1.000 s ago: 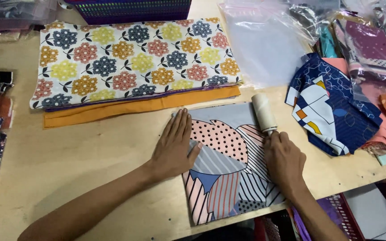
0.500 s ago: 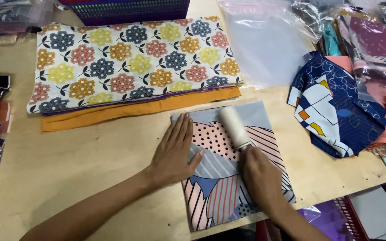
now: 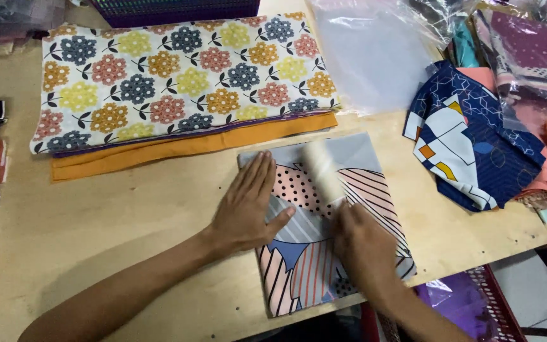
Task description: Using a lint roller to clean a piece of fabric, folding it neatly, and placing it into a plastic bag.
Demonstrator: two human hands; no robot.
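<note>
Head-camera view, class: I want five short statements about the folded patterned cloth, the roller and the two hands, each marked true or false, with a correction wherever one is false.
1. The left hand lies flat on the folded patterned cloth. True.
2. The right hand holds a pair of scissors. False: it holds a pale lint roller on the cloth.
3. The flower-print fabric lies on top of an orange fabric. True.
4. The folded patterned cloth hangs wholly off the wooden table. False: it rests on the table, near its front edge.
5. The navy geometric fabric lies under the left hand. False: it lies apart, to the right.
</note>
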